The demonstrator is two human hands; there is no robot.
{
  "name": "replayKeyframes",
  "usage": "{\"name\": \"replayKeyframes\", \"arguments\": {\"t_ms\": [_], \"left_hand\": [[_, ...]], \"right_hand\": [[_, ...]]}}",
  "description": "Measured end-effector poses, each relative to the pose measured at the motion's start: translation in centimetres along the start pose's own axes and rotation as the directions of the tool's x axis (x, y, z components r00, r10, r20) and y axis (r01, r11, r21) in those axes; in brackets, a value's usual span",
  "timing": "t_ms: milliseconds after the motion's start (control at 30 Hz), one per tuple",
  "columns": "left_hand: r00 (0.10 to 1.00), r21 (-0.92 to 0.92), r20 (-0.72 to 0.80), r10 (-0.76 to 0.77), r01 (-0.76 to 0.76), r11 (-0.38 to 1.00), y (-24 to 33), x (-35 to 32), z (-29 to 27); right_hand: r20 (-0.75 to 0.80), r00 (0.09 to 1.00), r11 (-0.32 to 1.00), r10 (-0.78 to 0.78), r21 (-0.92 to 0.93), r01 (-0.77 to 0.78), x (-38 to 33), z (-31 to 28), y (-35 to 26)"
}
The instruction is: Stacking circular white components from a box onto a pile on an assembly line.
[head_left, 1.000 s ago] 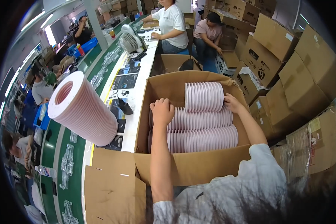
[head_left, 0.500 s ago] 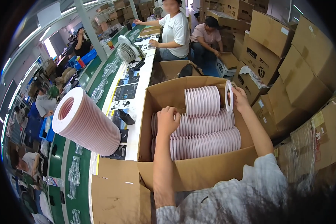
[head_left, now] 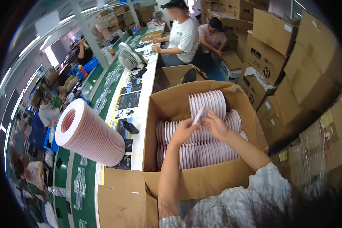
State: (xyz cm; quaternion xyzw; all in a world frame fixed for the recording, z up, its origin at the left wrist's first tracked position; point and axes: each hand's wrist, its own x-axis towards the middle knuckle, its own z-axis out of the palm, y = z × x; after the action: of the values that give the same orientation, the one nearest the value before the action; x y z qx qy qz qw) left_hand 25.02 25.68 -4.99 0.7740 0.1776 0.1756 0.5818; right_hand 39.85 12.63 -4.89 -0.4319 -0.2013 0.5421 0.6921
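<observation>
Over the open cardboard box (head_left: 190, 185), a single flat white ring (head_left: 198, 115) is held up, tilted and seen almost edge-on. My left hand (head_left: 185, 131) pinches its lower end. The fingers of my right hand (head_left: 216, 125) are closed at its other side. Inside the box, rows of pinkish-white rings (head_left: 201, 155) stand on edge, packed side by side. A shorter row (head_left: 208, 102) lies on top at the far side, just beyond my hands. To the left, a tall stack of the same rings (head_left: 93, 133) stands on the white table (head_left: 140, 125).
A white fan (head_left: 130, 57) and a black device (head_left: 130, 126) are on the table. Beyond it runs a green conveyor (head_left: 102, 91) carrying clear plastic pieces. Stacked cartons (head_left: 271, 60) rise at the right. Another person in white (head_left: 184, 36) works at the table's far part.
My right hand has brought the ring left and down from the box's far right corner. My left hand has moved right to meet it, and both now hold it.
</observation>
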Motion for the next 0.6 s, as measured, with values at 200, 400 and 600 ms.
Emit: {"name": "replayKeyframes", "arguments": {"t_ms": [200, 400, 600], "left_hand": [[0.963, -0.470, -0.201, -0.179, 0.065, 0.880, 1.5, -0.9, -1.9], [0.930, -0.670, -0.265, -0.256, 0.013, 0.742, 1.5, -0.6, -2.1], [0.991, 0.216, -0.131, -0.038, 0.066, 0.974, 1.6, -1.1, -2.2]], "right_hand": [[-0.155, 0.831, 0.772, -0.534, -0.490, 0.405, 1.7, -3.8, -0.9], [-0.230, 0.826, 0.838, -0.514, -0.339, 0.427, 2.0, -4.2, -0.5], [0.345, 0.656, 0.040, -0.672, -0.867, 0.497, -0.5, -0.1, -1.8]]}}
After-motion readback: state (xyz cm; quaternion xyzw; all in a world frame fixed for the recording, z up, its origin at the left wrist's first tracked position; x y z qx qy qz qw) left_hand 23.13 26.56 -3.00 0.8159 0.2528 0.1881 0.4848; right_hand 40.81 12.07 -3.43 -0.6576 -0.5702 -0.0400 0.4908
